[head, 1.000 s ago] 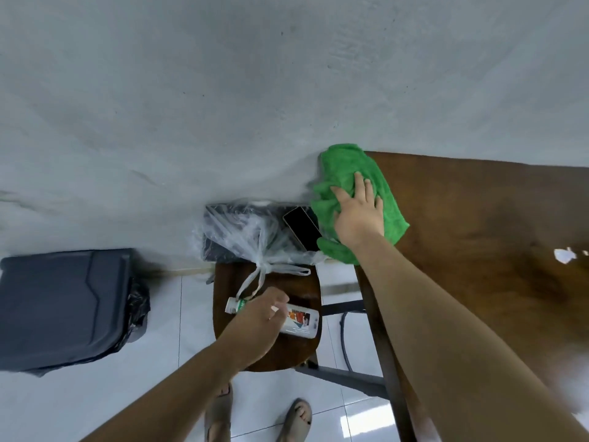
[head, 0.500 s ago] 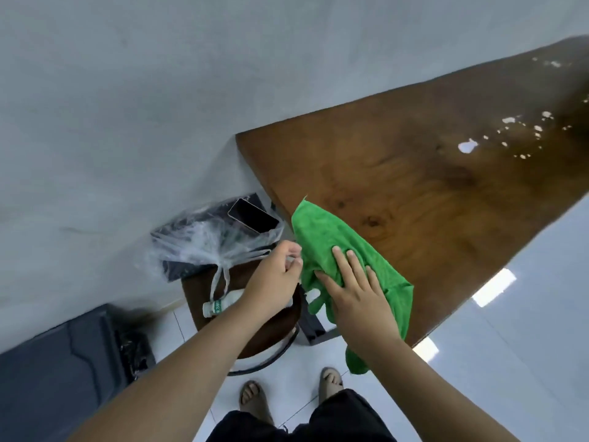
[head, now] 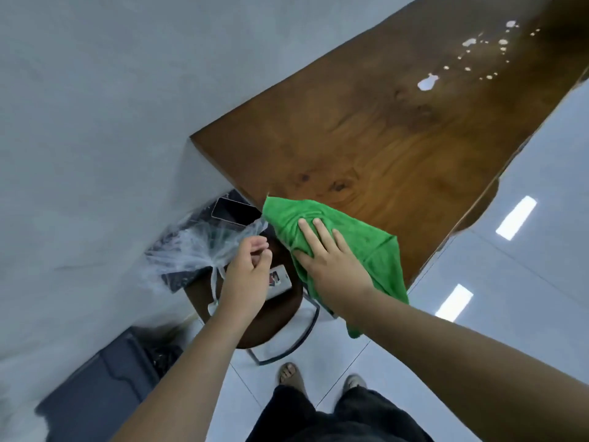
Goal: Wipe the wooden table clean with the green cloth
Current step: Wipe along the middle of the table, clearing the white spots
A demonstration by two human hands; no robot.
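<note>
The green cloth (head: 376,250) lies over the near left corner of the wooden table (head: 382,138), and part of it hangs off the edge. My right hand (head: 328,260) presses flat on the cloth with straight fingers. To the left of the cloth, my left hand (head: 248,269) hovers over a round stool with its fingers loosely curled and nothing visible in them. White spots and a larger white blotch (head: 427,82) mark the far right part of the tabletop.
The dark round stool (head: 274,317) beside the table carries a small white bottle (head: 280,279), a knotted clear plastic bag (head: 197,247) and a black phone (head: 236,212). A dark bin (head: 95,384) stands by the grey wall at lower left. White tiled floor lies to the right.
My right hand drew the cloth from the table's far left corner to the near corner. My left hand left the bottle on the stool and rose beside the cloth. The view turned right.
</note>
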